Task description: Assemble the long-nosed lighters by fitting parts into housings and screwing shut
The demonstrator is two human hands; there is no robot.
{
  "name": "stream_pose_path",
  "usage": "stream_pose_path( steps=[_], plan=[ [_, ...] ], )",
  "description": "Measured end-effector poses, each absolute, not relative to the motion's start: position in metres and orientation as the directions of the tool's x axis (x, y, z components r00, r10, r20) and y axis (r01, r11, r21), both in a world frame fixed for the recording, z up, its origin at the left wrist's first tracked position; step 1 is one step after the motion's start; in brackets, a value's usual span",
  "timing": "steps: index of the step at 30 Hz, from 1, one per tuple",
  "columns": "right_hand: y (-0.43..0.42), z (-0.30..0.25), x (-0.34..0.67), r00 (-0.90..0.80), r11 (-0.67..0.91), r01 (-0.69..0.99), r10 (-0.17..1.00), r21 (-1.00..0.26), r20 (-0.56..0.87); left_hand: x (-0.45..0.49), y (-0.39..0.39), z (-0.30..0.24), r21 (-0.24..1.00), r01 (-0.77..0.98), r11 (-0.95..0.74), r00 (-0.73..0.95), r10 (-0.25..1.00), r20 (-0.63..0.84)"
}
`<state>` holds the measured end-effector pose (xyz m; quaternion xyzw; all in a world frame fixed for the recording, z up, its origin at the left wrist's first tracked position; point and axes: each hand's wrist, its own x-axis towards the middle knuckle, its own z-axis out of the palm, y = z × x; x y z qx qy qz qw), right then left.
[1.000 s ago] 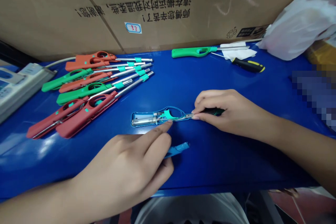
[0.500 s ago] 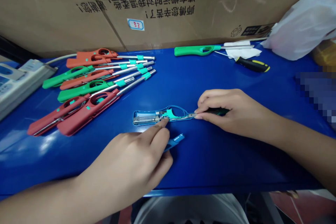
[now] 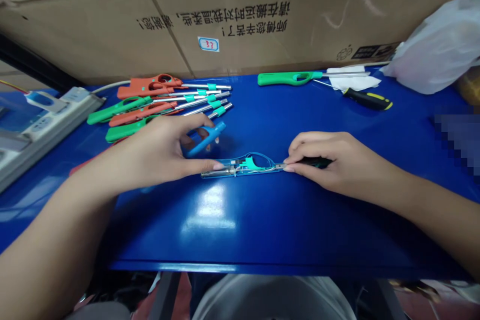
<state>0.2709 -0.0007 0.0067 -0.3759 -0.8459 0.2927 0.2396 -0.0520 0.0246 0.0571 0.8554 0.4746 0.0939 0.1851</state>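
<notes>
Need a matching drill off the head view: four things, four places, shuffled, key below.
1. Blue plastic cover piece
2. Opened blue plastic lighter
3. Black-and-yellow screwdriver
4. Long white power strip

A. Beside crumpled white paper
B. Left end of the glossy blue table
C. In the left hand
D. Pinched at one end by the right hand

Pairs: 1-C, 2-D, 3-A, 4-B

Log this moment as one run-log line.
left hand: holds blue cover | right hand: pinches metal part at open blue casing's end | screwdriver: near green lighter
</notes>
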Motion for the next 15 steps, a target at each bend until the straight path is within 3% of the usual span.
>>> stream_pose_path(
  steps=[4,8,10,15],
  plan=[
    [0.0,0.006,0.272,-0.614,0.566,0.476,0.762,-0.673,0.207,-0.057,0.036,0.044,0.478,0.799,-0.365,0.518,0.82,-0.241],
    [0.001,0.004,0.272,-0.608,0.558,0.484,0.768,-0.674,0.199,-0.057,0.042,0.041,0.498,0.808,-0.316,0.509,0.799,-0.32],
    [0.001,0.004,0.272,-0.607,0.557,0.486,0.77,-0.674,0.198,-0.055,0.041,0.041,0.495,0.8,-0.341,0.51,0.82,-0.26],
    [0.001,0.003,0.272,-0.611,0.569,0.474,0.762,-0.672,0.214,-0.048,0.029,0.038,0.553,0.714,-0.43,0.484,0.873,0.054]
  ],
)
